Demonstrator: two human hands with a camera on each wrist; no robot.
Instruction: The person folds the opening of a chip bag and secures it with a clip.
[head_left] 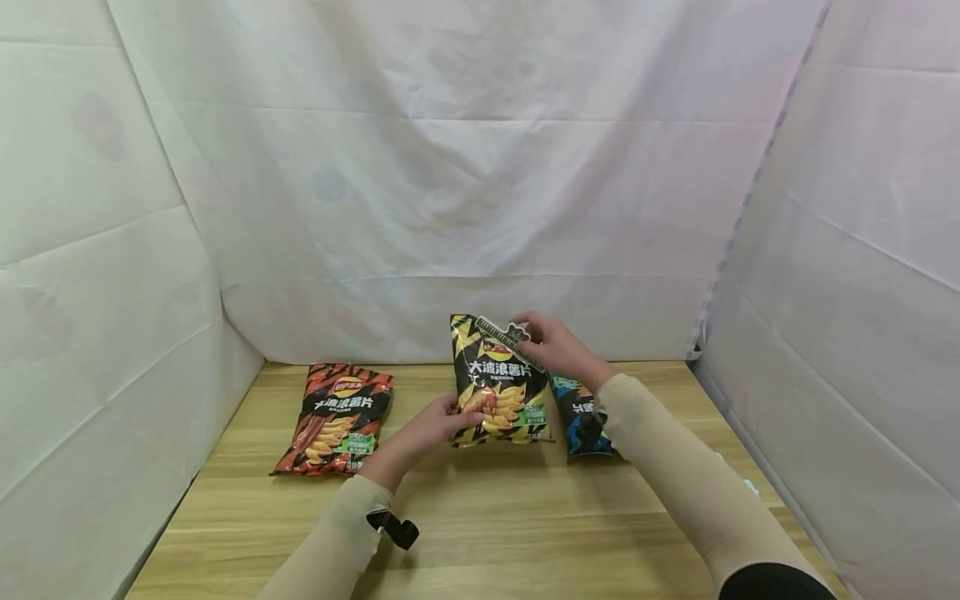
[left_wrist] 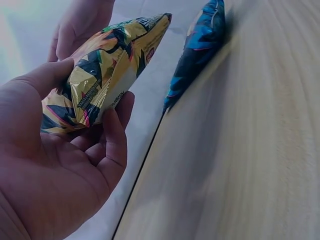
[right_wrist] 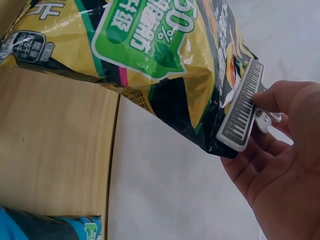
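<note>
1. We see a yellow and black crisp bag held upright above the wooden worktop, in front of the white cloth backdrop.
2. Its foil front carries black zigzag stripes, bold white characters across a dark band, a picture of ridged golden crisps, and a green label low down; the right wrist view shows that label large, with white print on it.
3. A grey ribbed sealing clip lies slanted across the bag's top edge.
4. The left hand grips the bag's lower left corner, thumb on the front and fingers curled behind.
5. The right hand is at the top right corner, its fingers pinching the clip against the bag.
6. A red and black crisp bag lies flat on the worktop to the left, well apart.
7. A blue crisp bag lies just right of the held bag, partly hidden by the right sleeve.
</note>
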